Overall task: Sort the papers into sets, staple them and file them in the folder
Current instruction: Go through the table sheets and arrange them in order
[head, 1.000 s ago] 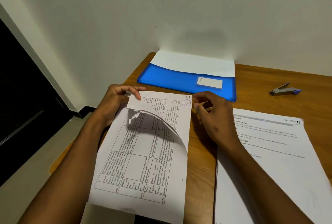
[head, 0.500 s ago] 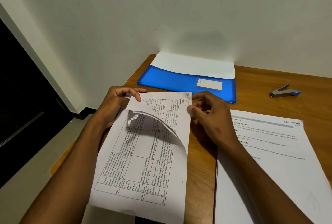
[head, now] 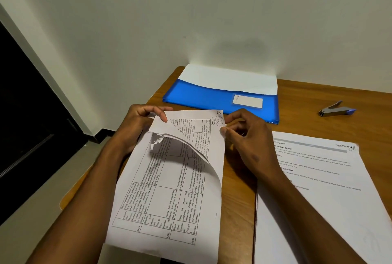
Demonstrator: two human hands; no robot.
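- Nearest me, the printed table sheets [head: 169, 200] lie on the wooden desk [head: 239, 210] with their long axis running away from me, near end hanging past the desk edge; the top sheet is curled up and back from its far left corner.
- My left hand [head: 135, 128] pinches that lifted corner between thumb and forefinger, fingers curled round the paper.
- My right hand [head: 248, 136] pinches the far right edge of the set, just below a circled handwritten mark; fingers bent, narrow; whether it holds anything else I cannot tell.
- To my right, touching nothing I hold, lies a second stack of printed pages [head: 318, 179], flat, also lengthwise from me.
- Beyond my hands, the blue folder [head: 212, 98] lies crosswise against the wall, white flap open; both hands are near it, the right slightly nearer its label.
- Farthest right, the stapler [head: 337, 110] rests well apart from the sheets, on my right hand's side; I judge that hand should fetch it, since the set's far end is where the staple goes.
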